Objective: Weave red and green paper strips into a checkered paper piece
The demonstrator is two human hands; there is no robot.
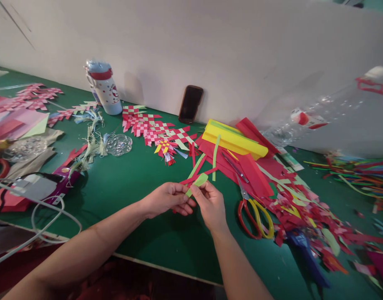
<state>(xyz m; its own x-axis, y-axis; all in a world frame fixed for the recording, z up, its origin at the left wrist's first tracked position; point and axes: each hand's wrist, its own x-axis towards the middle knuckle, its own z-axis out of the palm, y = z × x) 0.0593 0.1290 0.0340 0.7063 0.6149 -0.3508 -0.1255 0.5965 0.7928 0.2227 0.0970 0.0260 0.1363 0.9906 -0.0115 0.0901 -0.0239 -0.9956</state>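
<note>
- The right hand (pixel 210 204) pinches a pale green paper strip (pixel 197 182) between thumb and curled fingers, closed firmly on it.
- The left hand (pixel 168 199) is also closed, its curled fingers (pixel 185 199) pressing against the strip's lower end and the red paper strips (pixel 196 176) that cross it.
- The strips are held in the air just above the green tabletop (pixel 141 246), between the two hands and in front of the person.
- The pale green paper strip's long axis slants from lower left to upper right, its broader end pointing up and away from the person; the red paper strips run at a shallow angle across it.
- The paper looks light, thin and floppy, likely to bend or crease easily; the overlap looks the safest place to hold, since loose crossings could slip apart.
- Just right of the hands lie red-and-yellow-handled scissors (pixel 255 218), beside a spread of red paper sheets (pixel 254 175) and a yellow folded card (pixel 232 139).
- Farther ahead sit woven red-and-white paper pieces (pixel 157 133), a printed water bottle (pixel 104 88) and a phone (pixel 190 104) leaning against the wall.
</note>
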